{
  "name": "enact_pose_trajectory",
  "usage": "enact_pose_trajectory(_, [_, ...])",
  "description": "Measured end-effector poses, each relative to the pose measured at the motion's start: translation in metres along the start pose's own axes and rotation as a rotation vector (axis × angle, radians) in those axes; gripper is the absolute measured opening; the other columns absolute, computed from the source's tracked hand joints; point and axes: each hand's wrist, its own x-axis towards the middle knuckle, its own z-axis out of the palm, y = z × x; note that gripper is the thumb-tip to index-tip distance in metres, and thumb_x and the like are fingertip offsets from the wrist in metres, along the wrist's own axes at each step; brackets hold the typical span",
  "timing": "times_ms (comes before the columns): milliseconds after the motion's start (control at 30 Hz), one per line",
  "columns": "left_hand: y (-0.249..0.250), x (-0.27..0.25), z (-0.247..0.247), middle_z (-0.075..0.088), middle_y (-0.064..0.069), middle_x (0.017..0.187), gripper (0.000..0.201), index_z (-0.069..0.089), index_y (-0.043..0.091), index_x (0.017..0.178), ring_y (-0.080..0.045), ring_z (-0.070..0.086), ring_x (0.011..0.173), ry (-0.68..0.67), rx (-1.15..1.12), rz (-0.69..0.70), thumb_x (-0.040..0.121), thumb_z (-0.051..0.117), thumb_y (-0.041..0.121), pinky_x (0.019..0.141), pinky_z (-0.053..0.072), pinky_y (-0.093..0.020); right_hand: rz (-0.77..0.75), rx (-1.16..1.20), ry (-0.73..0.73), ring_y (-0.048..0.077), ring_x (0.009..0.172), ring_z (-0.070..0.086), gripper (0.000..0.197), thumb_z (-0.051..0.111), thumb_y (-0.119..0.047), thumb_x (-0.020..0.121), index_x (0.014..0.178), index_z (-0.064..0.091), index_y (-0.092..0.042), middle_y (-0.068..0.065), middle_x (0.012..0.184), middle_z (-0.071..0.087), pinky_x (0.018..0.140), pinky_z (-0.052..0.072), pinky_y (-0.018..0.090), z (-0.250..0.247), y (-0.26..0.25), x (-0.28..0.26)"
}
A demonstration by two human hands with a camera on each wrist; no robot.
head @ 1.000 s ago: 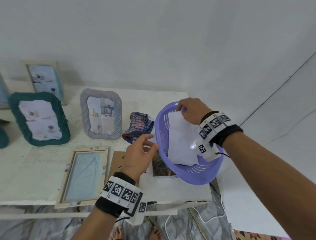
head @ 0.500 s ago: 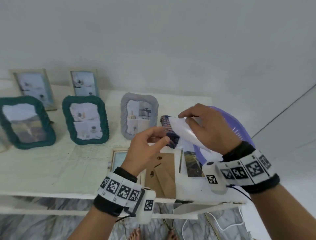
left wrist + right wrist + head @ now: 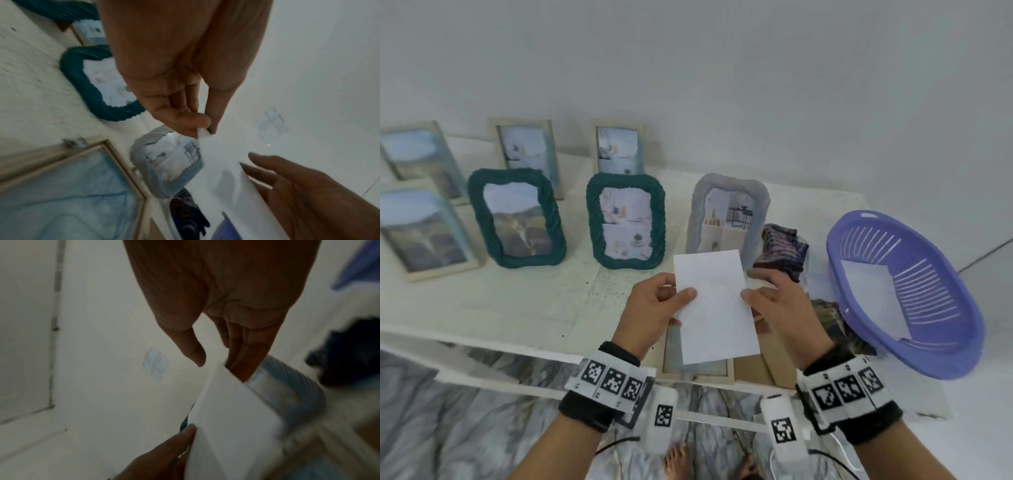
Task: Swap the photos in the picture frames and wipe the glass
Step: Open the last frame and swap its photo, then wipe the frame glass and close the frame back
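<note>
White tabletop (image 3: 493,308) against a pale wall, and we hold a blank-backed photo (image 3: 714,308) above its near edge.

Our left hand (image 3: 654,313) pinches the sheet's left edge between thumb and fingers; our right hand (image 3: 782,308) grips the right edge, thumb on top. Beneath it lie an opened wooden frame (image 3: 697,371) and its brown backing board (image 3: 767,363), with a landscape print (image 3: 832,315) alongside. At right sits a purple basket (image 3: 914,356); beyond stand a grey frame (image 3: 726,192), a folded checked cloth (image 3: 780,248) and two green frames (image 3: 625,222).
</note>
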Motion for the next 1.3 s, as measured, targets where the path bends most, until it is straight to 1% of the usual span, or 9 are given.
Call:
enact_pose_trajectory(100, [-0.017, 0.004, -0.007, 0.074, -0.005, 0.080, 0.017, 0.068, 0.012, 0.106, -0.016, 0.067, 0.072, 0.004, 0.102, -0.034, 0.089, 0.070, 0.018, 0.054, 0.055, -0.030, 0.004, 0.027, -0.028, 0.016, 0.074, 0.068, 0.013, 0.055, -0.004, 0.096, 0.104, 0.064, -0.008, 0.010, 0.086, 0.071, 0.056, 0.053, 0.027, 0.007, 0.028, -0.006])
enact_pose_trajectory(300, [-0.054, 0.008, -0.033, 0.068, 0.006, 0.098, 0.021, 0.066, 0.023, 0.110, -0.008, 0.064, 0.088, 0.160, 0.442, -0.035, 0.090, 0.068, 0.026, 0.076, 0.058, -0.037, 0.028, -0.023, 0.055, 0.014, 0.074, 0.069, 0.012, 0.054, -0.004, 0.096, 0.101, 0.064, -0.009, 0.005, 0.082, 0.073, 0.062, 0.056, 0.026, 0.010, 0.055, -0.001])
enact_pose_trajectory(467, [-0.068, 0.002, -0.036, 0.066, 0.002, 0.092, 0.025, 0.065, 0.020, 0.113, -0.014, 0.064, 0.081, 0.093, 0.386, -0.050, 0.088, 0.070, 0.014, 0.066, 0.057, -0.028, 0.050, -0.160, 0.076, 0.025, 0.086, 0.069, 0.009, 0.060, -0.016, 0.093, 0.100, 0.064, -0.013, 0.008, 0.088, 0.072, 0.079, 0.057, 0.047, 0.019, 0.070, 0.011])
enact_pose_trajectory(633, [-0.073, 0.004, -0.037, 0.066, 0.004, 0.090, 0.029, 0.064, 0.025, 0.111, -0.011, 0.063, 0.078, 0.083, 0.371, -0.028, 0.086, 0.072, 0.013, 0.073, 0.059, -0.033, 0.011, -0.314, 0.077, 0.016, 0.084, 0.067, 0.011, 0.058, -0.023, 0.093, 0.099, 0.067, -0.024, -0.004, 0.086, 0.072, 0.082, 0.055, 0.045, 0.023, 0.072, 0.016])
enact_pose_trajectory(733, [-0.074, 0.007, -0.040, 0.066, 0.004, 0.089, 0.031, 0.065, 0.025, 0.111, -0.012, 0.064, 0.078, 0.067, 0.363, -0.016, 0.085, 0.074, 0.012, 0.074, 0.059, -0.033, -0.003, -0.355, 0.076, 0.016, 0.082, 0.067, 0.015, 0.059, -0.022, 0.093, 0.105, 0.067, -0.020, -0.004, 0.082, 0.070, 0.076, 0.055, 0.036, 0.026, 0.071, 0.016])
enact_pose_trajectory(867, [-0.074, 0.011, -0.039, 0.066, 0.001, 0.089, 0.031, 0.066, 0.022, 0.111, -0.013, 0.064, 0.074, 0.047, 0.319, -0.030, 0.084, 0.074, 0.009, 0.068, 0.061, -0.034, -0.057, -0.540, 0.104, 0.005, 0.065, 0.053, 0.024, 0.059, -0.023, 0.093, 0.115, 0.061, -0.014, -0.006, 0.069, 0.056, 0.055, 0.038, 0.012, 0.036, 0.065, 0.013])
enact_pose_trajectory(967, [-0.072, 0.013, -0.040, 0.065, 0.000, 0.090, 0.031, 0.066, 0.020, 0.112, -0.010, 0.062, 0.068, 0.029, 0.316, -0.027, 0.084, 0.074, 0.008, 0.065, 0.060, -0.033, -0.048, -0.694, 0.108, 0.005, 0.064, 0.048, 0.031, 0.057, -0.029, 0.095, 0.121, 0.056, -0.013, -0.008, 0.073, 0.052, 0.054, 0.034, 0.014, 0.046, 0.061, 0.010])
enact_pose_trajectory(1167, [-0.073, 0.015, -0.043, 0.065, 0.000, 0.089, 0.031, 0.066, 0.020, 0.112, -0.004, 0.060, 0.063, -0.001, 0.306, -0.024, 0.084, 0.075, 0.011, 0.062, 0.060, -0.030, -0.017, -0.917, 0.094, 0.021, 0.098, 0.061, 0.055, 0.052, -0.046, 0.093, 0.138, 0.042, -0.016, 0.005, 0.107, 0.066, 0.080, 0.050, 0.033, 0.060, 0.067, 0.013])
enact_pose_trajectory(1300, [-0.074, 0.015, -0.044, 0.067, -0.001, 0.088, 0.031, 0.067, 0.020, 0.112, -0.004, 0.060, 0.064, -0.009, 0.296, -0.006, 0.084, 0.076, 0.011, 0.060, 0.059, -0.029, -0.048, -0.909, 0.070, 0.019, 0.099, 0.061, 0.052, 0.050, -0.050, 0.094, 0.138, 0.045, -0.024, 0.003, 0.103, 0.067, 0.082, 0.050, 0.031, 0.061, 0.070, 0.014])
